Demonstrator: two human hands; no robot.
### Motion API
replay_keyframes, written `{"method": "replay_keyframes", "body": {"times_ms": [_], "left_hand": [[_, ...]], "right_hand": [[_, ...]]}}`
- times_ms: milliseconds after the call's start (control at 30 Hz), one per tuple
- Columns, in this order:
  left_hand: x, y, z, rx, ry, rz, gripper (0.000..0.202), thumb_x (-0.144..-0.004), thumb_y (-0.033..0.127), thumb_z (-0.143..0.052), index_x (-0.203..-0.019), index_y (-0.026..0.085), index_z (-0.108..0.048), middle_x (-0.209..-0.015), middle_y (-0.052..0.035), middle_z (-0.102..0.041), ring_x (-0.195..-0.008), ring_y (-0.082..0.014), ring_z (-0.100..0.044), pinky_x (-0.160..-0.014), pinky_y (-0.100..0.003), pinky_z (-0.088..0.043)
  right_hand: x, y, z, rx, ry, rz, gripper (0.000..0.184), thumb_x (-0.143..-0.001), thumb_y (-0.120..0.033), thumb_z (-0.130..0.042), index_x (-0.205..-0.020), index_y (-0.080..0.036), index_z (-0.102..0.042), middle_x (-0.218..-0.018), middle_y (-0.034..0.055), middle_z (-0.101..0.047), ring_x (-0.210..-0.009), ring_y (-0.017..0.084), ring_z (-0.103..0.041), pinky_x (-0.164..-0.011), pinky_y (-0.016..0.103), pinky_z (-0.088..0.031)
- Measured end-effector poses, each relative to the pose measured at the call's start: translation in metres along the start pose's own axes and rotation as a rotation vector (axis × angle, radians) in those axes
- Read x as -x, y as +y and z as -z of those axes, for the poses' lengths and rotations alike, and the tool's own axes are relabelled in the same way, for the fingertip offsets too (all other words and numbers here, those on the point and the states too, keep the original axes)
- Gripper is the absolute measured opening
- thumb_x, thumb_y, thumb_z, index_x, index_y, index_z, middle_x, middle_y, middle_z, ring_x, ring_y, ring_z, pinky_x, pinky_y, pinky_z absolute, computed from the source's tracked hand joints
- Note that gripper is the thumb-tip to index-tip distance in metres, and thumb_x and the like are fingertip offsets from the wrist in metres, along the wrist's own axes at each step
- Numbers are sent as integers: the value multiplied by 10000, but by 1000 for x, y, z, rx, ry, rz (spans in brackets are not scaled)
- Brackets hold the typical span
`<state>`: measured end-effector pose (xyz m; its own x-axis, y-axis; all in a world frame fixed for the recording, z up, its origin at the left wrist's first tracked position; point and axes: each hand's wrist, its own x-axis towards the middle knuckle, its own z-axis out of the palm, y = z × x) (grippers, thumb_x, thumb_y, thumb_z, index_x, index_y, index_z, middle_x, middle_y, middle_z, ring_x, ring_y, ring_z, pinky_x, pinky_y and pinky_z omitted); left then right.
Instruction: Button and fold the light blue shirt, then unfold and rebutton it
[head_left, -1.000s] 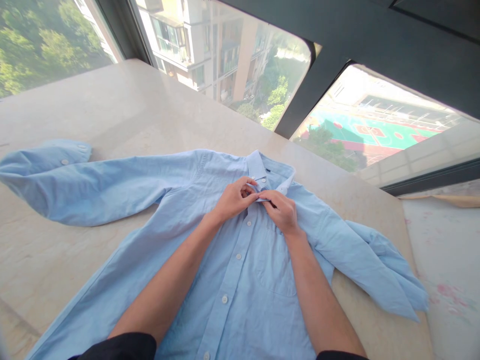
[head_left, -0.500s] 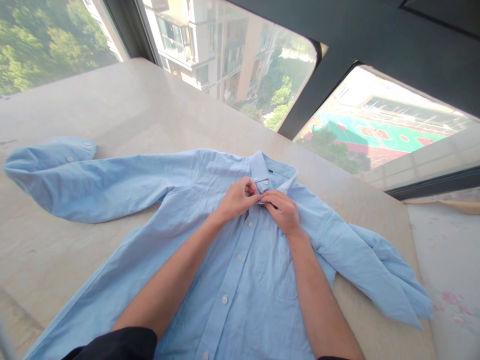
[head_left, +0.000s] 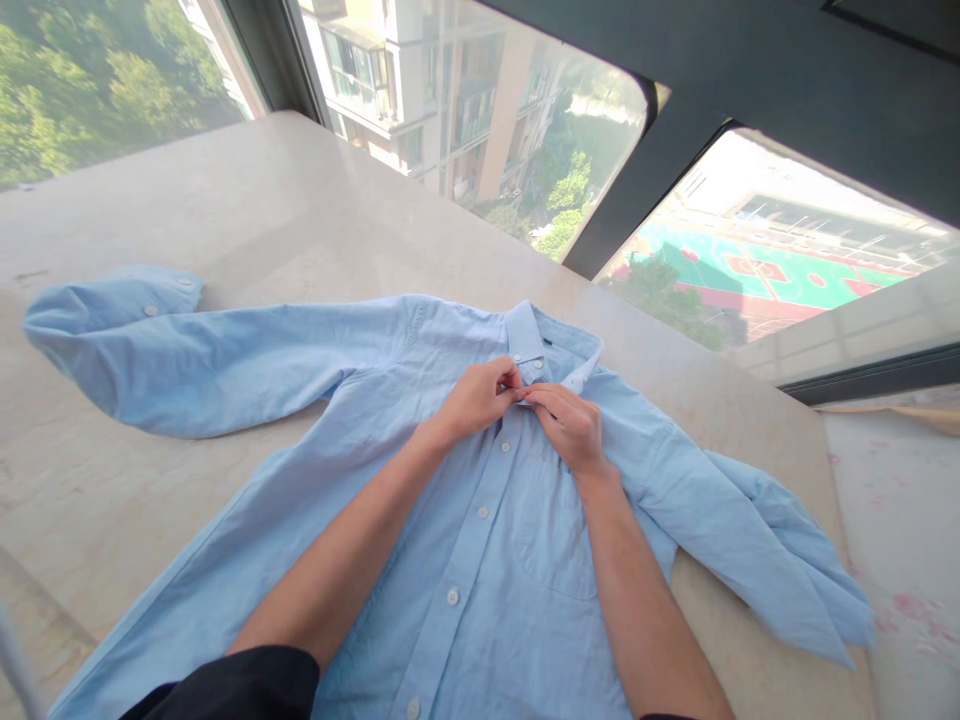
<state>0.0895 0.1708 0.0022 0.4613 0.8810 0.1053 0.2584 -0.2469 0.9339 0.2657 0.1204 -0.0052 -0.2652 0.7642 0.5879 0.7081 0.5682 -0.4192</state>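
A light blue button-up shirt [head_left: 480, 560] lies face up with its sleeves spread to both sides. My left hand [head_left: 484, 395] pinches the front placket just below the collar [head_left: 525, 335]. Against it, fingertip to fingertip, my right hand [head_left: 570, 420] grips the other side of the same spot. Both hands are closed on the cloth; the piece between the fingertips is hidden. Below them, several white buttons [head_left: 483, 512] run down the placket, their strip lying closed. A chest pocket [head_left: 559, 550] shows beside my right forearm.
The shirt rests on a beige stone sill [head_left: 315, 220]. Dark window frames [head_left: 600, 245] border it at the back and right. The left sleeve in view [head_left: 135, 370] folds back at its cuff. A pale floral cloth [head_left: 900, 520] lies beyond the sill's right edge.
Both hands keep their pinch below the collar, with only slight finger movement. The whole view has shifted a little, so the scene appears slightly to the right.
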Motion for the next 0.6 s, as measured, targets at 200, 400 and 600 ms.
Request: {"method": "replay_keyframes", "body": {"times_ms": [200, 400, 600], "left_hand": [[4, 3, 4, -30, -40, -60, 107, -845, 232, -556, -904, 182, -630, -819, 8, -681, -658, -108, -579, -627, -230, -444], [7, 6, 4, -204, -106, -231, 356, -729, 173, -625, -1085, 177, -620, -895, -12, -672, -756, -142, -598, -729, -263, -473], [8, 4, -5, -380, -28, -253, 293, -853, 202, -564, -1137, 202, -640, -942, -48, -681, -854, -184, -623, -809, -299, -470]], "right_hand": [[-1, 1, -1, 13, 11, -4, 248, -937, -88, -479, -917, -216, -691, -904, 49, -757, -877, 171, -724, -803, 290, -576], [0, 3, -1, 5, 1, -43, 239, -916, -79, -482, -934, -224, -672, -923, 43, -752, -890, 170, -719, -785, 276, -569], [0, 4, -1, 23, 5, -55, 253, -912, -80, -470, -917, -225, -677, -889, 36, -752, -849, 168, -721, -770, 267, -568]]}}
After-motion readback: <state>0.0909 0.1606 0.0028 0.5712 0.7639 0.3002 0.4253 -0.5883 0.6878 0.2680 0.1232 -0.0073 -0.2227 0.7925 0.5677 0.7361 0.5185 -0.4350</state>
